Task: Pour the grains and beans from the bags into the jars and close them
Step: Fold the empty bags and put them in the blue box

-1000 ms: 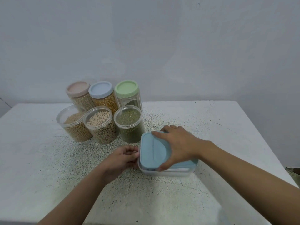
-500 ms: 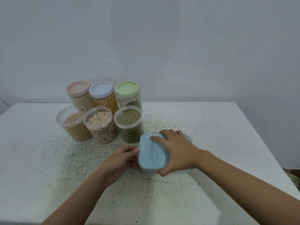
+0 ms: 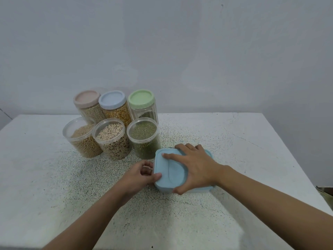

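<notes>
While your right hand [image 3: 196,168] presses flat on lid [image 3: 167,171], left hand [image 3: 142,173] pinches its 9 o'clock edge; likely stiff, slick plastic, so press corners.

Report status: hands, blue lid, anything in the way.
Right hand flat on blue lid, pressing. Left hand grips its left edge. Green-bean jar close behind the lid, not touching.
</notes>
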Available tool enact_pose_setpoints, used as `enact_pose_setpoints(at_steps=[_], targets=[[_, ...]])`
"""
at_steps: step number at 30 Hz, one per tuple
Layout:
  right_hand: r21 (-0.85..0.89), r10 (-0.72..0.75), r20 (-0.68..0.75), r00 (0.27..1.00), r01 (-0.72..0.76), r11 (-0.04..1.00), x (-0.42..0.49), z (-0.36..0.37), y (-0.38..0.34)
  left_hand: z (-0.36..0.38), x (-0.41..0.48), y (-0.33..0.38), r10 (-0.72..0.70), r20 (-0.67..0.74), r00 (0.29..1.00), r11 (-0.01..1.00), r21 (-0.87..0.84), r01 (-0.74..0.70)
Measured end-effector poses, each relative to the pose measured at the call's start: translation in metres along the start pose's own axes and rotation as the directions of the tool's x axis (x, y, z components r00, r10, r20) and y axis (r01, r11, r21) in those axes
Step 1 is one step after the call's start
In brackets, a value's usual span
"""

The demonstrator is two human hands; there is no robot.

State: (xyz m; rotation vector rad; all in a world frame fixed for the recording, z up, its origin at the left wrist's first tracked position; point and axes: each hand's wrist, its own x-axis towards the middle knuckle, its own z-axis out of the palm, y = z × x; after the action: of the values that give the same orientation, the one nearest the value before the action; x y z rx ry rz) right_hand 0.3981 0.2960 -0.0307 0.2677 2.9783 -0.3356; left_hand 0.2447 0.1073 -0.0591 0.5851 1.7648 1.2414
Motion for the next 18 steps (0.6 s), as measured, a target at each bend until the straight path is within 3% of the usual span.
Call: enact_pose_setpoints(at_steps=[5,10,18], targets=[[0.003,-0.019,-0.024,1.000,0.019,1.000,0.000,0.002,-0.001,0.008,0.007,0.019,-0.007,-0.047,0.999,0.996,0.094,0.011],[-0.009,-0.029,-0.035,0.999,0.029,1.000,0.002,0.001,0.001,0.039,0.028,0.016,0.196,-0.271,0.942,0.875,0.482,-0.043],[-0.012,-0.058,-0.041,0.997,0.058,0.998,0.005,0.006,0.009,0.043,0.040,0.001,0.212,-0.391,0.896,0.946,0.311,-0.089]])
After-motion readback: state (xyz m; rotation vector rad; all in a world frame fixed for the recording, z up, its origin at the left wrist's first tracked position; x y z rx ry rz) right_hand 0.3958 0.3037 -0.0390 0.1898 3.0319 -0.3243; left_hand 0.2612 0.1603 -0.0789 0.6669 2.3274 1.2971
